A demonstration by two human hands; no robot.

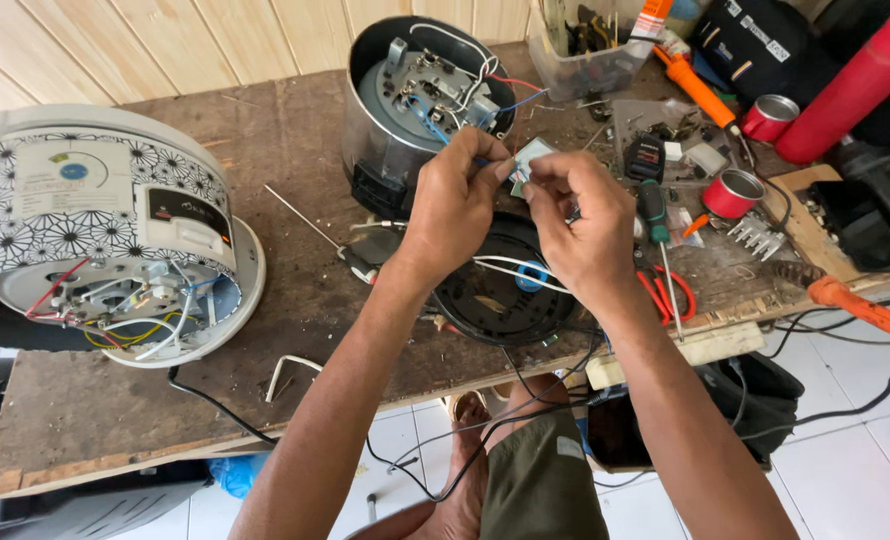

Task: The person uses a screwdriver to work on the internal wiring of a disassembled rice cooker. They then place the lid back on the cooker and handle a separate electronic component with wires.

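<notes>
Even, soft daylight fills the scene, bright without harshness. Shadows fall short and faint beneath the hands [525, 215] onto the counter [295, 300]. Mild glare shows on the white floor tiles [845, 470] below and right of the hands. Focus is sharp around the hands; wide-angle lens distortion bends the edges, stretching the forearms.

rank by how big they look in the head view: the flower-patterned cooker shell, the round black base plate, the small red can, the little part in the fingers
1. flower-patterned cooker shell
2. round black base plate
3. small red can
4. little part, pinched by both the left hand and right hand

The can lies farther back, so its rank over the part is less sure.
</notes>
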